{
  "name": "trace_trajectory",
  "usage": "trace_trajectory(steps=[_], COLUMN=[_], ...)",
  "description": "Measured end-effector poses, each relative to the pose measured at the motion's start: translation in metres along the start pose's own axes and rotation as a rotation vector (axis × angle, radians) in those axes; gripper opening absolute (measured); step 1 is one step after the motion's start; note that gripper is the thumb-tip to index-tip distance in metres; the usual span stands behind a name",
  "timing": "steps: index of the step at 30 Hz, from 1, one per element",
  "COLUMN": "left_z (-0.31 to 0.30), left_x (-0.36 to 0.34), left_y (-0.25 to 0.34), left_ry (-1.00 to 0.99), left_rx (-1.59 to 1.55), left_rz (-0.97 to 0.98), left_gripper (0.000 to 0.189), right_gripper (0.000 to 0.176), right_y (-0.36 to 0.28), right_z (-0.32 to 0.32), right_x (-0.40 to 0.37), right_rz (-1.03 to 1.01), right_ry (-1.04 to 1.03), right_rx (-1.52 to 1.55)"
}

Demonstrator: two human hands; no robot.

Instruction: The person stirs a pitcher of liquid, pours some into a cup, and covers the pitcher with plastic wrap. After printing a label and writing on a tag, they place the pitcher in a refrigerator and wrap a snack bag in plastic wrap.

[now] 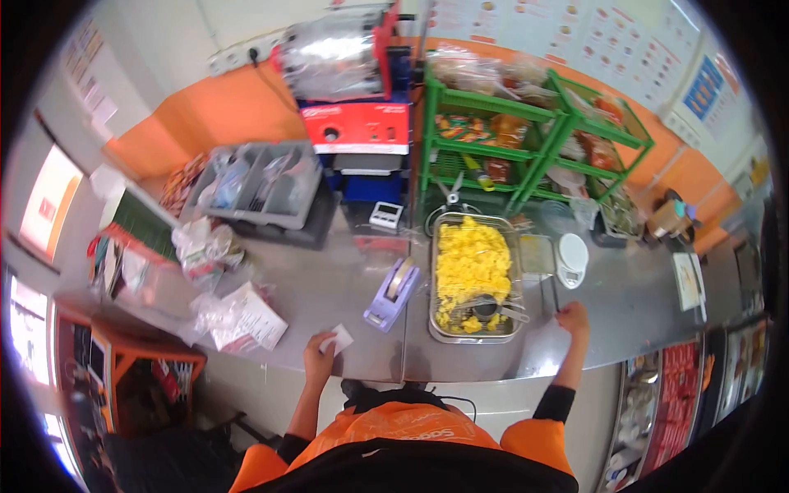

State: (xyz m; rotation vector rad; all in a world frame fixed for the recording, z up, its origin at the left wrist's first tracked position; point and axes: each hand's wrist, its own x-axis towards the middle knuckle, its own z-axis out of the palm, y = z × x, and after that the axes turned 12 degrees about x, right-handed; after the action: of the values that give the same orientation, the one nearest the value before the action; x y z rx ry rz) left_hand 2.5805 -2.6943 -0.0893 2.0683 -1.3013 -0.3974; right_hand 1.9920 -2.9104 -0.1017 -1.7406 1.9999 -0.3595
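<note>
My left hand (pixel 318 358) pinches a small white paper piece (pixel 340 338) at the counter's front edge. My right hand (pixel 574 319) is closed on the near end of a thin dark stick-like thing (pixel 555 293); its kind is too small to make out. Between my hands, a clear rectangular tray (pixel 434 283) holds a heap of yellow food chunks (pixel 470 259). A metal scoop (pixel 485 309) lies on the food, its handle over the tray's right rim. Left of the tray stands a purple tape dispenser (pixel 392 294).
Right of the tray are a clear container (pixel 537 256) and a white kitchen scale (pixel 572 260). Behind stand green racks (pixel 485 99) of bagged goods, a small timer (pixel 386 215) and a red-fronted machine (pixel 357 127). A grey divided bin (pixel 255 185) and plastic bags (pixel 205 251) occupy the left.
</note>
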Motion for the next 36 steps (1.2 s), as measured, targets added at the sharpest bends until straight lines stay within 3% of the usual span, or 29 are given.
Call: trace_trajectory(steps=[2, 6, 9, 12, 13, 15, 17, 20, 27, 30, 36], left_z=[0.002, 0.004, -0.005, -0.003, -0.007, -0.016, -0.021, -0.027, -0.034, -0.033, -0.031], left_x=[0.007, 0.012, 0.008, 0.002, 0.0, -0.002, -0.001, 0.001, 0.004, 0.005, 0.011], left_y=[0.001, 0.004, 0.015, -0.002, -0.003, 0.0, -0.007, -0.018, -0.026, -0.032, -0.036], left_ry=[0.043, 0.158, 0.152, 0.149, 0.135, 0.112, 0.118, 0.102, 0.101, 0.106, 0.102], left_rx=[0.019, 0.181, 0.395, 0.453, 0.437, 0.403, 0.365, 0.324, 0.292, 0.277, 0.239], left_rz=[-0.012, 0.098, 0.062, 0.166, 0.184, 0.219, 0.253, 0.271, 0.245, 0.242, 0.151], left_gripper=[0.021, 0.024, 0.026, 0.028, 0.028, 0.028, 0.028, 0.03, 0.038, 0.038, 0.043], right_gripper=[0.017, 0.01, 0.017, 0.019, 0.017, 0.016, 0.019, 0.025, 0.031, 0.032, 0.031], right_y=[-0.06, -0.158, -0.22, -0.278, -0.307, -0.341, -0.369, -0.389, -0.425, -0.432, -0.442], right_z=[-0.047, -0.082, -0.066, -0.008, 0.015, 0.088, 0.149, 0.224, 0.289, 0.305, 0.301], right_x=[-0.047, -0.112, -0.144, -0.155, -0.164, -0.171, -0.184, -0.186, -0.173, -0.166, -0.164], right_rz=[0.082, -0.127, -0.296, -0.515, -0.411, -0.417, -0.366, -0.197, -0.525, -0.701, -0.85], right_ry=[0.04, -0.018, -0.29, -0.69, -0.783, -0.85, -0.781, -0.846, -0.505, -0.472, -0.469], right_rx=[0.371, 0.835, 1.119, 1.286, 1.359, 1.337, 1.293, 1.304, 1.172, 1.093, 1.038])
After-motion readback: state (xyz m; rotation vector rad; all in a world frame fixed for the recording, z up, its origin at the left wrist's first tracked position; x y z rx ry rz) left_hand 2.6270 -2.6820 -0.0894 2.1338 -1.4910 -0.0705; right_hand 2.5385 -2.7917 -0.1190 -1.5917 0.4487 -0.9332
